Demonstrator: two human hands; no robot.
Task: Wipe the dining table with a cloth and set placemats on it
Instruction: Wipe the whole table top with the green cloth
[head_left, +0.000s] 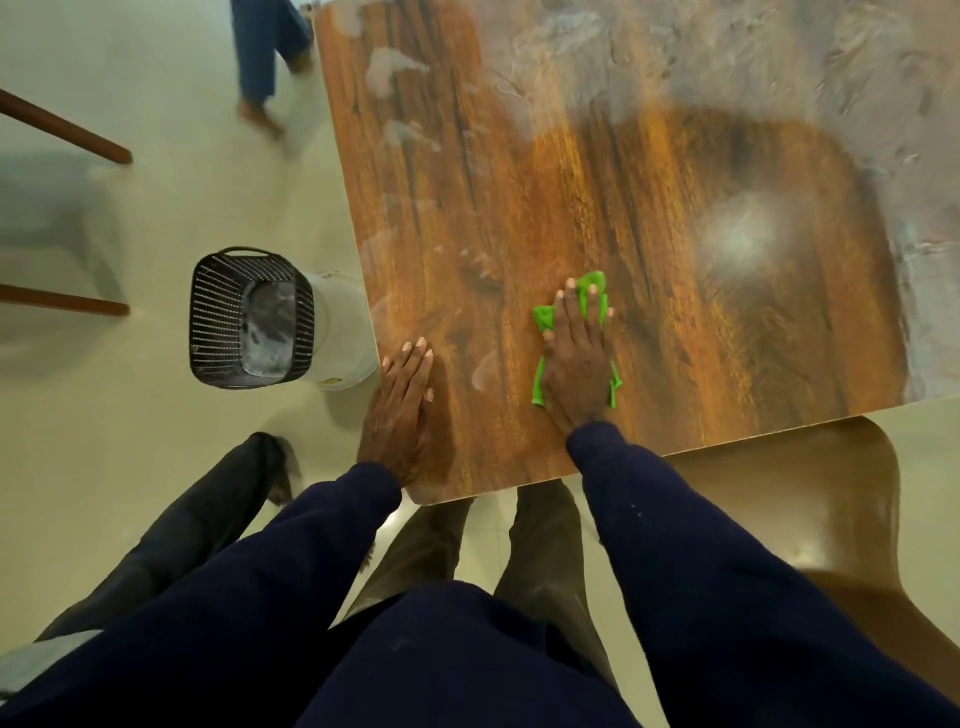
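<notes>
One desk (571, 171): wood-grain top filling the upper right. The near part looks dark and wiped, while the far end and left edge carry a pale film.
Soapy smears (395, 67): whitish patches along the left edge and across the far end, not yet cleared. Placemats laid over them would trap the wet, so wiping looks well short of done.
Bucket (340, 332): white, standing on the floor just beside the desk's left edge and near the person's feet. A careless sidestep could tip it.
Basket (208, 312): black and slatted, sitting in the bucket with foamy water showing inside.
Right hand (576, 358): flat, with fingers straight and spread, pressing the cloth down near the desk's front edge. It grips nothing.
Left hand (402, 400): flat and palm down at the near-left corner, right at the edge, holding nothing. On a wet top it could slide off.
Cloth (595, 288): green, bunched under the right palm and showing past the fingertips and wrist. Bunched this small, it may push foam about rather than lift it.
Placemats: none in view.
</notes>
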